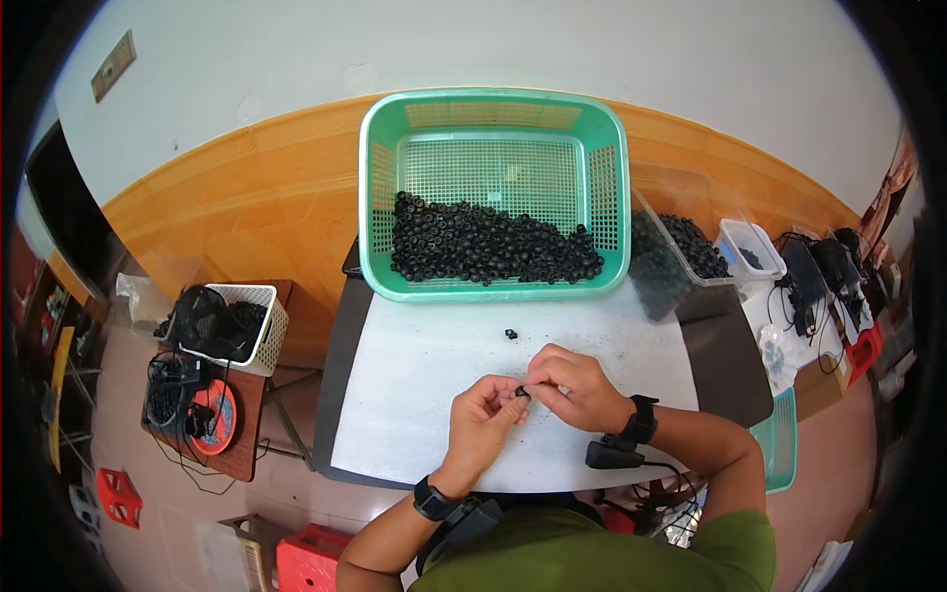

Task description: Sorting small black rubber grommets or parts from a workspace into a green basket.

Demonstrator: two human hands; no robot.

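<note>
Over the white sheet (414,365) on the table, my two hands meet close together. My left hand (483,419) pinches a small round black part (522,392) between thumb and fingertips. The fingertips of my right hand (572,387) are pressed together right beside that part; what they grip, if anything, is too small to make out. A little beyond my hands, a small black piece (511,333) lies on the sheet. Past it stands a green plastic basket (493,293), its near half covered by a heap of small black ring-like parts (483,242).
Right of the basket, a clear plastic bin (681,261) holds more black parts, with a small white container (755,247) beside it. On a brown side table at left are a white basket (266,340) and an orange-red bowl (217,419). Red stools (311,557) stand on the floor.
</note>
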